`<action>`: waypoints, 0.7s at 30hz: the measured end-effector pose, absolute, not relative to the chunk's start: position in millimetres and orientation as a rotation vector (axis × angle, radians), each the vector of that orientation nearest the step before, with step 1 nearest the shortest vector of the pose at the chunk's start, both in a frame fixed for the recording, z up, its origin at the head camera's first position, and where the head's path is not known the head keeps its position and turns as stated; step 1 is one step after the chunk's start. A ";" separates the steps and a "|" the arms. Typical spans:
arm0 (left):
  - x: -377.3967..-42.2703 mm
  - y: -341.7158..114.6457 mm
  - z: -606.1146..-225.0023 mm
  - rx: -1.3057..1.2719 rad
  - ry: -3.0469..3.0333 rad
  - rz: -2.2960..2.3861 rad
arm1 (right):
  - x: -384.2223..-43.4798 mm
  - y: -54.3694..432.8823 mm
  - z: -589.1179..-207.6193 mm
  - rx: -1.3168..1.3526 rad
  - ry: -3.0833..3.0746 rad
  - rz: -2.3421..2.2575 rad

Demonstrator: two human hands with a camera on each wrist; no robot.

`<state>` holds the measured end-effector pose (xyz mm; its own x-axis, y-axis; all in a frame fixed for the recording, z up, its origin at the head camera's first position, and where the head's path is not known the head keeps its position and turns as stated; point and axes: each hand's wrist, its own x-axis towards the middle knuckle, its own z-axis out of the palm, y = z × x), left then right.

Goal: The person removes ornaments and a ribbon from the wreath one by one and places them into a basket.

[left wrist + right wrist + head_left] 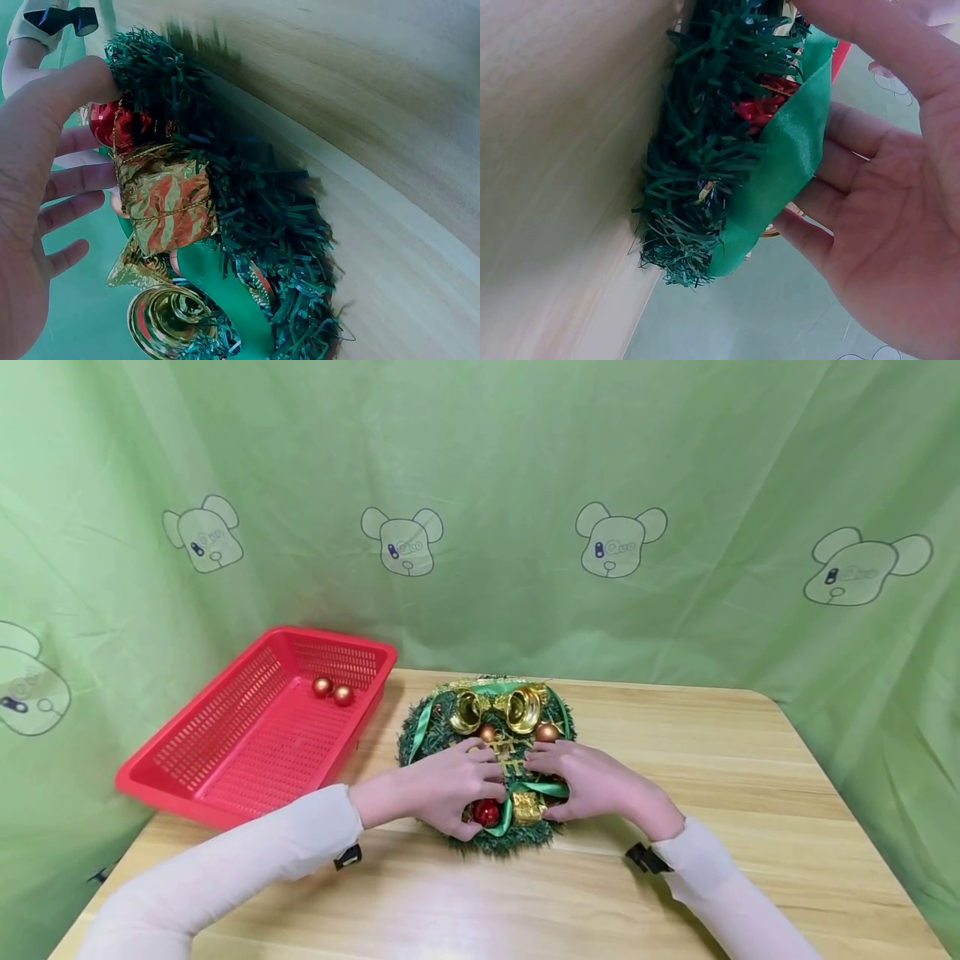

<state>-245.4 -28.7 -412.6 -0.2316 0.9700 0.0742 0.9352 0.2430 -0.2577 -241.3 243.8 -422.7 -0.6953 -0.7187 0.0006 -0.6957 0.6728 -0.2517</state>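
A round green tinsel wreath (442,735) lies on the table, dressed with gold bells (522,710), copper balls and gold lettering. My left hand (453,781) bends over its left side, thumb and forefinger curved round a red ball (486,812); that ball (124,124) appears in the left wrist view beside a gold-and-red gift box (171,206). From the right, my right hand (592,777) rests on the wreath, thumb beside the gold box (527,807). Its relaxed fingers (855,142) lie behind a loop of green ribbon (787,161), which hides their tips.
A red plastic basket (202,727) stands at the table's left, with two copper balls (332,691) inside. The wooden table (675,893) extends around the wreath. A green curtain (510,443) with bear-head drawings hangs behind.
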 end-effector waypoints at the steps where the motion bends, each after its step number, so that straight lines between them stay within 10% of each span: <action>1: -245.1 -28.1 -412.8 -1.795 -2.292 0.232 | -241.4 243.8 -422.7 -1.180 2.783 -0.355; 21: -241.0 -25.7 -412.9 -1.797 -2.309 0.201 | -239.1 244.1 -422.0 -1.168 2.788 -0.345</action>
